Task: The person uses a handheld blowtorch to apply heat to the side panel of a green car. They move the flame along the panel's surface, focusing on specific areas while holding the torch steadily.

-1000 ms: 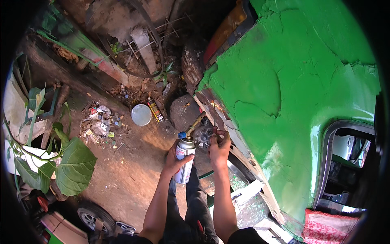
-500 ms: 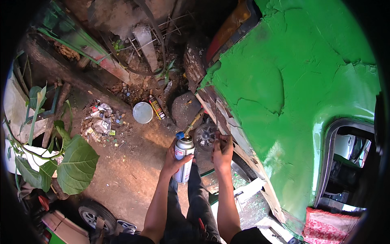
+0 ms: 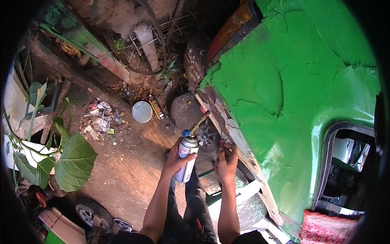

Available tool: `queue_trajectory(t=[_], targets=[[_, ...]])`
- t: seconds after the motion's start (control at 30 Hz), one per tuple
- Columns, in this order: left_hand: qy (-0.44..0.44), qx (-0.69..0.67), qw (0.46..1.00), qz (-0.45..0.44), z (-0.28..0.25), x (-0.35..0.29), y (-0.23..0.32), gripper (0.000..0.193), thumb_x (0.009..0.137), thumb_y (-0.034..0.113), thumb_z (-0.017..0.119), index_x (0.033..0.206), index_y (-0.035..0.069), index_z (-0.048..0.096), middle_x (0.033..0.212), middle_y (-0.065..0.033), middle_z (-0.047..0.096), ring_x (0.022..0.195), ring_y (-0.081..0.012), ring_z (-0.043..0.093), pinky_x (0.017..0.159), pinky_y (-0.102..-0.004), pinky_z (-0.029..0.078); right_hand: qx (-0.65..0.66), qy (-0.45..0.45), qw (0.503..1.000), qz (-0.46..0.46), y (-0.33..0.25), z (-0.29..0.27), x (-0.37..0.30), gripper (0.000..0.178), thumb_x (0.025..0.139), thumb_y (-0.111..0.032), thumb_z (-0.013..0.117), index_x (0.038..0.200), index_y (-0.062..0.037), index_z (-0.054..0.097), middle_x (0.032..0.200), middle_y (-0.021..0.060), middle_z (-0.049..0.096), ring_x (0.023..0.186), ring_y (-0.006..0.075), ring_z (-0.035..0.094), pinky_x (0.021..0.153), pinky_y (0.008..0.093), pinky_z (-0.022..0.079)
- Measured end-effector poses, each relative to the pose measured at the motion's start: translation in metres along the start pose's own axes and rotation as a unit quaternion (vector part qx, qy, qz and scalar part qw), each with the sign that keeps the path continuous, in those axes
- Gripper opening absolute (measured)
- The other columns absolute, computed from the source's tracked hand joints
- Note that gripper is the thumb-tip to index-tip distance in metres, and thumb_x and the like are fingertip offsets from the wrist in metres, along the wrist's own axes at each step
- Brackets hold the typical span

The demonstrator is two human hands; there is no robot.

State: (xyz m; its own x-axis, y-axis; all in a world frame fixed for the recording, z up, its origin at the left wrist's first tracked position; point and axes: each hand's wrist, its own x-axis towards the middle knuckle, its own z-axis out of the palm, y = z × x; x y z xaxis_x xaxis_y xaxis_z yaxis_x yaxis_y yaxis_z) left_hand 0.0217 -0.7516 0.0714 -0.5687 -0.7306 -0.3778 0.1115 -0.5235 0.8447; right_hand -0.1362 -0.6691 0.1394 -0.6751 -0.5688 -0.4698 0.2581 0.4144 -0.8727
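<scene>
My left hand [image 3: 175,157] is wrapped round a white gas canister [image 3: 187,164] with a torch head [image 3: 199,123] screwed on top; its brass-coloured tube slants up and right, and a blue knob [image 3: 185,133] sits at its base. No flame is visible. To its right, my right hand [image 3: 226,163] is closed, with what looks like a thin, narrow tool between the fingers, too small to name. Beyond both hands stands a green vehicle body panel [image 3: 260,89] with cracked, peeling paint and a bare, flaking lower edge [image 3: 227,118].
On the dirt floor are a round tin [image 3: 142,112], a dark spray can [image 3: 156,107] and a litter pile [image 3: 101,118]. A spoked wheel [image 3: 207,138] lies by the panel. Leaves [image 3: 76,162] and another wheel [image 3: 94,215] are at left; a red-white cloth [image 3: 328,228] hangs at right.
The canister and torch have shifted slightly right, still in my left hand. My right hand has moved a little right and down, its fingers more curled.
</scene>
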Motion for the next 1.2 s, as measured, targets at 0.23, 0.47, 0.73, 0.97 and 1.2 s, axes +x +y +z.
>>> queue_trajectory(t=[0.23,0.47,0.73,0.97,1.2], targets=[[-0.01,-0.033,0.999,-0.023,0.009,0.013,-0.003,0.05,0.076,0.012,0.082,0.118,0.008,0.053,0.1,-0.0026,0.064,0.091,-0.012,0.06,0.082,-0.0307,0.05,-0.04,-0.007,0.999,-0.002,-0.019,-0.006,0.02,0.009,0.098,-0.002,0.049,0.104,-0.0008,0.043,0.084,0.0123,0.065,0.042,0.0058,0.043,0.035,0.0244,0.032],[0.001,-0.024,1.0,-0.008,0.004,0.011,0.002,0.051,0.076,0.01,0.081,0.118,0.007,0.053,0.1,-0.0036,0.065,0.091,-0.0127,0.061,0.082,-0.0309,0.05,-0.046,-0.001,0.999,-0.008,-0.023,0.004,0.03,0.011,0.096,-0.001,0.053,0.104,0.0014,0.046,0.079,0.0101,0.064,0.049,0.0073,0.046,0.043,0.0261,0.036],[0.031,0.031,0.999,0.008,-0.009,-0.01,0.014,0.074,0.072,0.001,0.08,0.136,0.006,0.042,0.102,-0.0069,0.066,0.088,-0.0165,0.069,0.074,-0.0336,0.058,-0.072,0.042,0.993,-0.085,0.019,0.017,0.04,0.016,0.096,-0.001,0.052,0.111,-0.0014,0.048,0.085,0.0059,0.06,0.058,0.0083,0.049,0.048,0.0247,0.038],[0.036,-0.005,0.999,0.009,-0.021,-0.013,0.004,0.071,0.071,0.002,0.083,0.131,0.005,0.045,0.103,-0.0068,0.066,0.088,-0.017,0.069,0.076,-0.0338,0.058,0.093,0.011,0.99,0.105,-0.027,0.018,0.034,0.011,0.101,-0.011,0.051,0.111,-0.0115,0.047,0.088,0.0019,0.059,0.048,0.0035,0.037,0.038,0.0202,0.025],[0.029,0.012,0.999,0.011,-0.017,-0.007,0.002,0.072,0.068,0.006,0.085,0.13,0.005,0.048,0.105,-0.0054,0.066,0.093,-0.0136,0.064,0.082,-0.032,0.054,0.096,0.008,0.982,0.164,-0.015,0.003,0.052,0.011,0.1,-0.01,0.051,0.11,-0.0115,0.046,0.084,0.0008,0.057,0.048,0.0037,0.036,0.039,0.0202,0.024]])
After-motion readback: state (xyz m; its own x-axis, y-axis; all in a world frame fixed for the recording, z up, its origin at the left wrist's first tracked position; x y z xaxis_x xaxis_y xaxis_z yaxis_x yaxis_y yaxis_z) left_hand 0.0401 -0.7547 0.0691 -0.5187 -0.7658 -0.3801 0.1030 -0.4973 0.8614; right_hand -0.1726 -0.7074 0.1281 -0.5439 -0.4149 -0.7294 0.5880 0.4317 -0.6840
